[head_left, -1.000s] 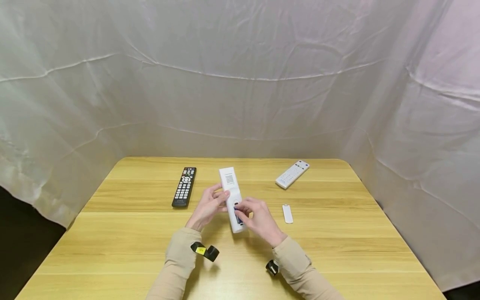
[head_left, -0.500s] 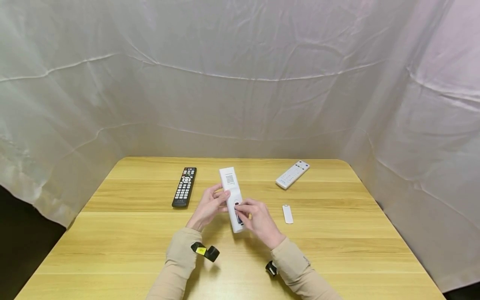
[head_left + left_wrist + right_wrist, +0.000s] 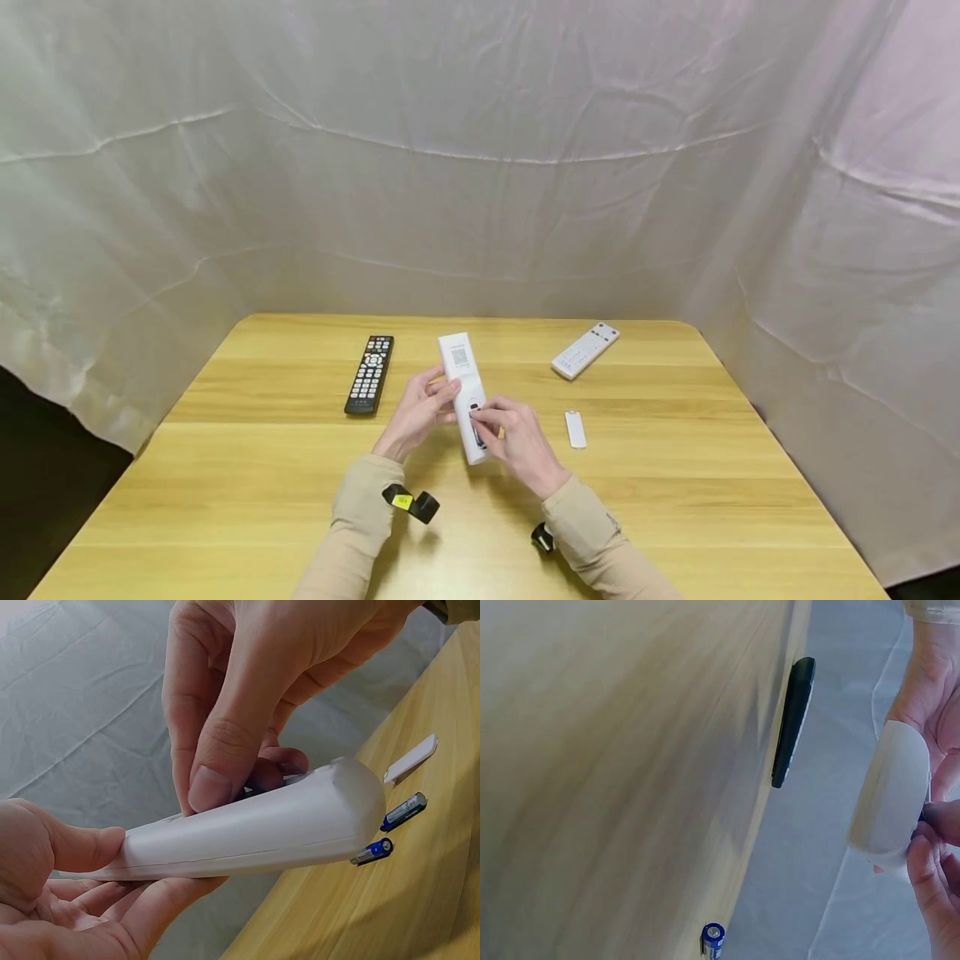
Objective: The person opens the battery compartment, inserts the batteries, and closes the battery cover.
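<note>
Closest to us are two tan sleeves (image 3: 348,517), one on each arm, and each wrist has a little black camera (image 3: 411,503) on it. Next come the hands, up over the wooden table (image 3: 247,500). The left hand (image 3: 416,412) grips a white remote (image 3: 464,400), with its thumb on one side and its fingers wrapped under the other. The remote is in the air between the two hands, with its back facing up. A small square-patterned label (image 3: 460,357) is near its far end, and a dark slot (image 3: 479,439) is near its close end. The right hand (image 3: 525,442) bends over that slot, with its thumb and finger tips close together at the edge. I can't tell if those fingers pinch anything, because they hide the spot. The left wrist view shows one blue battery (image 3: 405,811) and another blue battery (image 3: 373,851) lying on the wood, near a thin white cover (image 3: 575,429). The cover lies flat to the right of the right hand. A bit farther off, on the left, lies a black remote (image 3: 370,375) with its buttons up. Farther still, on the right, a smaller pale remote (image 3: 585,350) lies slanted, also buttons up. Past the table hangs a big, wrinkly gray cloth (image 3: 480,208).
</note>
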